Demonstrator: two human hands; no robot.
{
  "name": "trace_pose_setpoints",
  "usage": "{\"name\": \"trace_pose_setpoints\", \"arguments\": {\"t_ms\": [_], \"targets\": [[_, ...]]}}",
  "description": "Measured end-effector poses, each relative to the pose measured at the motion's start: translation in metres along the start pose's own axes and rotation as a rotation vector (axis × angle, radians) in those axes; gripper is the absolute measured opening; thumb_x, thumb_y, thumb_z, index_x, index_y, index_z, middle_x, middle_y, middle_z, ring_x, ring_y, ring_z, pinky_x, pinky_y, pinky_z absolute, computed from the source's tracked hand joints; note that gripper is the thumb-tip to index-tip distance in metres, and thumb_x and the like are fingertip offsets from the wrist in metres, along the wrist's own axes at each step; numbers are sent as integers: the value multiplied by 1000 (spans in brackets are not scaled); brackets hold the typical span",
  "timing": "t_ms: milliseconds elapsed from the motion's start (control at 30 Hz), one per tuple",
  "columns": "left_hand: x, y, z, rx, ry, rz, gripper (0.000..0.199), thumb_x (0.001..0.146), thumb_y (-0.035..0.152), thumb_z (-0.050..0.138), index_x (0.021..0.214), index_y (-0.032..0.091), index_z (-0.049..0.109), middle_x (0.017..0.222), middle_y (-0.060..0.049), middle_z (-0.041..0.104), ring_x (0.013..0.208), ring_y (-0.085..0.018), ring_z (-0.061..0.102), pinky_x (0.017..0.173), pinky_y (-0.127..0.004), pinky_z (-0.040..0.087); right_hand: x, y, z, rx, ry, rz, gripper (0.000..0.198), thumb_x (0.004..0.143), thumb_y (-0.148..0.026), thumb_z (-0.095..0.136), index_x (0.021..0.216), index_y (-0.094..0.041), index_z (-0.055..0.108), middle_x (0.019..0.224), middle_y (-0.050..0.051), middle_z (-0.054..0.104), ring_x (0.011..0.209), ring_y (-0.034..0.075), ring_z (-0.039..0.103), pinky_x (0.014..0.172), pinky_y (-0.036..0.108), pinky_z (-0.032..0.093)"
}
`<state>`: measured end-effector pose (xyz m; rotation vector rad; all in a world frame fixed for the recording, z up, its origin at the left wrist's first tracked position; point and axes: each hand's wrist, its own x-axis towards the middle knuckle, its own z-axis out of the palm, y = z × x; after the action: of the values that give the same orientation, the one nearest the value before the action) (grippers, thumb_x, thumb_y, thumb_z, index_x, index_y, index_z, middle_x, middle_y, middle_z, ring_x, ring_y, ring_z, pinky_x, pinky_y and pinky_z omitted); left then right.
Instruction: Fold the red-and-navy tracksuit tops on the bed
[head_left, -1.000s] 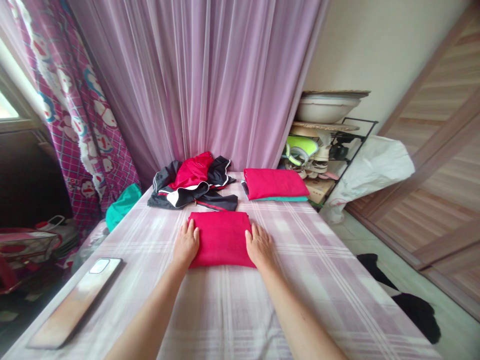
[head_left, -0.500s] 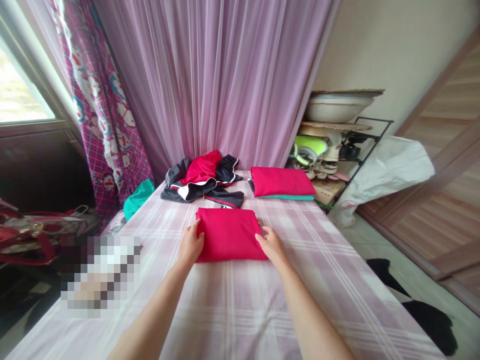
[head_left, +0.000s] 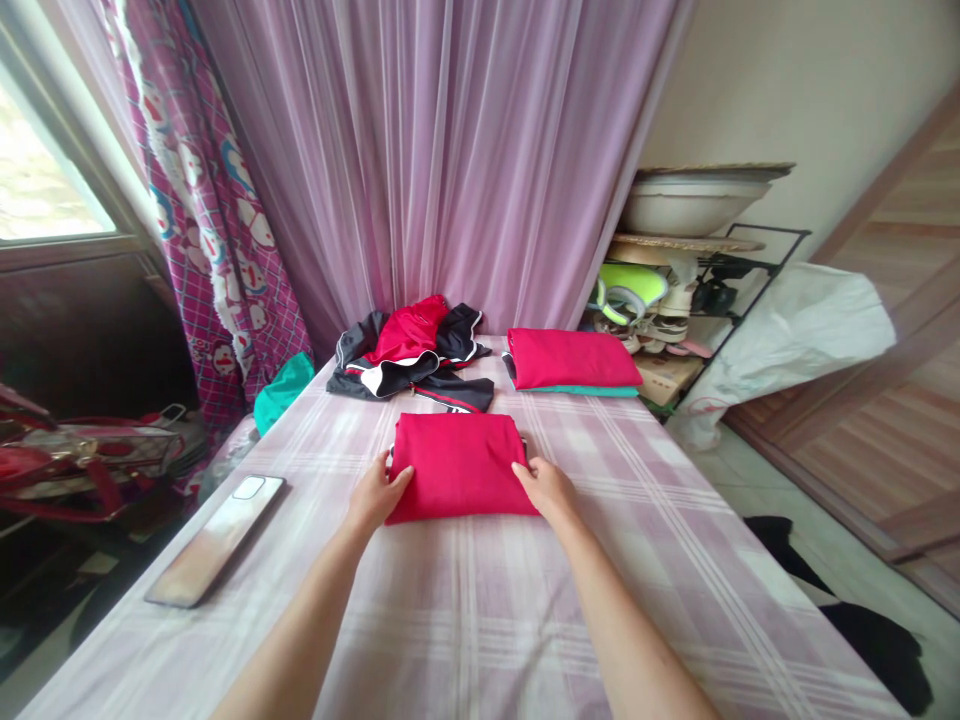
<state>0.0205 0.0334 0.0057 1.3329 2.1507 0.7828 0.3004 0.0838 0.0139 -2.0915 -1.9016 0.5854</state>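
A folded red garment (head_left: 461,467) lies in front of me on the plaid cloth, with a bit of dark and white edge showing at its sides. My left hand (head_left: 379,490) grips its left edge, thumb on top and fingers along the side, partly hidden. At the right edge my right hand (head_left: 546,487) holds it the same way. Behind it is a crumpled red, black and white jacket (head_left: 409,350) with a zip. To the right of that jacket sits a second folded red garment (head_left: 574,360), resting on a teal layer.
A phone (head_left: 217,540) lies face down at the left on the plaid cloth (head_left: 450,620). Teal fabric (head_left: 283,393) hangs by the far left edge. A purple curtain (head_left: 465,150) closes off the back. A shoe rack (head_left: 720,290) and a white bag (head_left: 810,320) stand right.
The view has shifted slightly. My left hand has moved a little outward and down along the garment's left edge; the right hand still holds the right edge.
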Motion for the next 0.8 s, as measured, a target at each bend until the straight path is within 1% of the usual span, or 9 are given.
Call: {"name": "trace_pose_setpoints", "arguments": {"t_ms": [133, 233, 367, 400, 467, 567, 633, 700, 800], "targets": [[-13, 19, 5, 75, 148, 105, 57, 84, 29, 59, 138, 17, 48, 121, -14, 65, 111, -25, 64, 92, -37, 49, -11, -4, -5, -38, 129, -67, 30, 96, -39, 45, 102, -20, 67, 95, 7, 75, 86, 19, 68, 65, 26, 39], [-21, 27, 13, 83, 178, 196, 54, 85, 26, 56, 138, 22, 48, 121, -11, 64, 107, -23, 64, 89, -35, 50, -21, 2, -17, -99, 192, -88, 30, 96, -40, 44, 104, -20, 66, 96, 8, 74, 84, 20, 68, 65, 27, 39], [-28, 21, 19, 145, 149, 227, 54, 85, 25, 56, 138, 23, 48, 123, -11, 62, 106, -23, 65, 89, -36, 52, -32, 21, -23, -141, 86, -19, 29, 93, -38, 49, 104, -19, 68, 94, 10, 74, 87, 24, 68, 69, 31, 43], [-28, 21, 18, 175, 168, 244, 54, 85, 24, 56, 138, 21, 49, 128, -12, 59, 109, -24, 63, 92, -38, 51, -34, 24, -23, -129, 98, -7, 30, 93, -36, 49, 108, -19, 67, 97, 11, 74, 90, 25, 68, 71, 32, 45], [-29, 24, 16, 233, 237, 325, 53, 85, 22, 53, 138, 20, 48, 141, -15, 51, 121, -27, 58, 99, -41, 48, -34, 22, -24, -88, 208, -44, 36, 93, -32, 47, 121, -17, 63, 112, 13, 71, 99, 25, 66, 80, 32, 47], [-26, 46, 15, 318, 291, 472, 47, 90, 23, 46, 137, 22, 50, 151, -12, 45, 137, -29, 43, 111, -48, 38, -28, -1, -28, -40, 389, -232, 43, 94, -28, 39, 131, -14, 57, 131, 15, 62, 117, 25, 58, 97, 34, 44], [-21, 66, 18, 377, 260, 530, 44, 94, 26, 41, 136, 22, 53, 151, -10, 46, 142, -31, 36, 116, -52, 29, -19, -24, -28, -31, 427, -377, 47, 96, -28, 34, 134, -12, 55, 139, 15, 57, 128, 24, 50, 106, 35, 38], [-13, 82, 27, 428, 215, 566, 43, 96, 28, 38, 134, 21, 56, 151, -10, 47, 144, -32, 32, 118, -56, 23, -9, -45, -22, -53, 408, -468, 50, 98, -29, 31, 140, -13, 50, 147, 14, 49, 136, 23, 41, 111, 37, 32], [6, 89, 46, 460, 128, 561, 44, 96, 33, 39, 135, 24, 56, 148, -8, 51, 142, -31, 36, 118, -56, 23, 2, -61, -1, -154, 265, -430, 51, 99, -35, 32, 145, -21, 47, 151, 11, 45, 140, 26, 35, 115, 46, 24]]}}
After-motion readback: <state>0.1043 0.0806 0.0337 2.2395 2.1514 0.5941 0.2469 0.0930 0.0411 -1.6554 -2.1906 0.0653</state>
